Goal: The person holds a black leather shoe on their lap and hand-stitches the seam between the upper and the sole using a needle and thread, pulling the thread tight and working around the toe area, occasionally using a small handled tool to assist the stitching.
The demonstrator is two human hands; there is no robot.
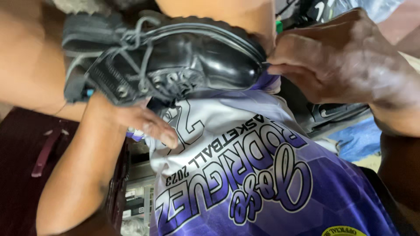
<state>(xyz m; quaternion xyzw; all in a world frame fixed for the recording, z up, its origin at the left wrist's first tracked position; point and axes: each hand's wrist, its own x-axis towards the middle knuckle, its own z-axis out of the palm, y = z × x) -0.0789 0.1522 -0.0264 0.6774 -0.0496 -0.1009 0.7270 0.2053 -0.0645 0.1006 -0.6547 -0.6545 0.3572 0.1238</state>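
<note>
Black lace-up shoe (175, 57): one, glossy leather w/ grey laces, upper centre of frame, lying on its side. Long axis runs roughly left-right, toe at centre-right, heel/collar end toward upper left. Sole edge faces up, laced front faces down toward the lap.

Head view, only view:
- Left hand (142, 120), centre-left, comes up from lower left under the shoe; fingers curl against the laced underside, so it's closed on the shoe from below, tho part of the palm is hidden behind it.
- Right hand (345, 57), upper right, is at the toe end. Fingertips (280, 69) are pinched together right at the toe cap & sole rim, touching it. Can't tell if they also pinch a bit of cloth there; edge is blurred.
- Shoe lies betw. the two hands: left one under mid/heel part, right one at the toe. Right is nearer the toe, left nearer the laces.
- Purple-and-white jersey (262, 175), one, printed, spreads over the lap from centre to bottom of frame, just under the shoe & touching it near the toe.
- Dark maroon cloth (26, 175), lower left.
- Blue sheet (361, 140), right edge, partly hidden behind right forearm.

Count: 1 shoe, 2 hands, 1 jersey.
</note>
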